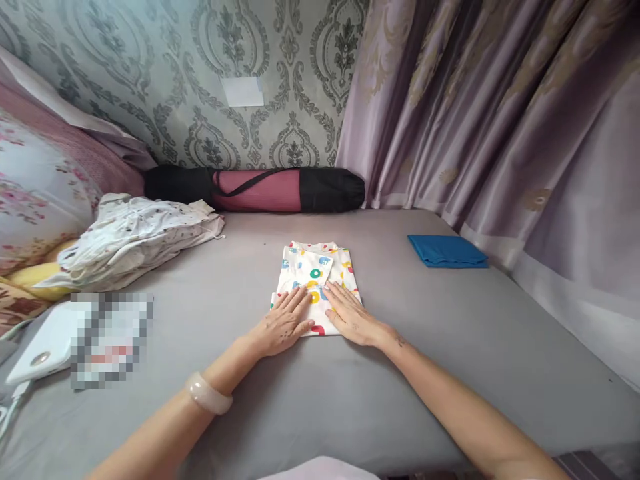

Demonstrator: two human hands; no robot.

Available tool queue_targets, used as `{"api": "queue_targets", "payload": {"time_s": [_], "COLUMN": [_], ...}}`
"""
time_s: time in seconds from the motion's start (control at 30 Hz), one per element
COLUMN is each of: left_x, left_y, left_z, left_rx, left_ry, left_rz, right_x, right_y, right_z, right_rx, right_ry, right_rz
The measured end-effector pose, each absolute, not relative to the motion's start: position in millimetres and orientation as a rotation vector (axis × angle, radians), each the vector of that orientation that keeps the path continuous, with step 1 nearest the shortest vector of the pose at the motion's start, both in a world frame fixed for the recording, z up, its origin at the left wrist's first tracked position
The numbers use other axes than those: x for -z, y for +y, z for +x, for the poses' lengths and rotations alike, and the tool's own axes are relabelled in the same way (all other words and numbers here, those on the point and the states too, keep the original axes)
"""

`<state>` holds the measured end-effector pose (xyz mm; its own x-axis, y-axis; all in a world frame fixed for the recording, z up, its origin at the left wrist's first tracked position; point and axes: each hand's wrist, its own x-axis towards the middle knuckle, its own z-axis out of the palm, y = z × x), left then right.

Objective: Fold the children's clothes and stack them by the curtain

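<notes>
A white shirt with a colourful print (316, 263) lies folded into a rectangle on the grey sheet, its collar at the far end. My left hand (283, 323) rests flat on the near left part of the shirt, fingers stretched out. Opposite it, my right hand (353, 317) lies flat on the near right part with its fingers extended. Both palms press on the cloth and neither grips it. The hands hide portions of the shirt's near half.
A folded blue cloth (447, 251) lies to the right. Crumpled white clothing (145, 233) is piled at the left, above a white device (50, 340) with a cable. A black and pink roll bag (260, 190) lies along the wall, beside purple curtains (430, 100).
</notes>
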<state>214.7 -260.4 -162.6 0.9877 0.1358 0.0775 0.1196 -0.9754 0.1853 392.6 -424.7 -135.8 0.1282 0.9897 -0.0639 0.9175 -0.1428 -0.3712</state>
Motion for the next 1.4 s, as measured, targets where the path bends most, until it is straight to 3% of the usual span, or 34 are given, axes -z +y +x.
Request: {"api": "queue_targets", "payload": {"time_s": [0.23,0.43,0.77,1.1,1.4], "left_x": [143,143,132,125,89], "left_y": [-258,-260,-264,-264,-274], "left_z": [155,138,146,155,140], "left_rx": [-0.091,-0.423,-0.451,-0.468,-0.806], "left_ry": [0.156,0.508,0.022,-0.004,-0.021], "left_rz": [2.91,2.842,3.029,3.094,3.098], "right_x": [132,133,127,129,94], "right_y": [-485,-507,-511,-505,-512], "right_z": [391,395,390,394,382], "right_rx": [-0.406,-0.122,0.066,0.301,0.62], "right_ry": [-1.857,-1.509,-1.788,-1.983,-1.864], "right_rz": [-2.144,-2.205,-2.14,-2.134,-2.03]}}
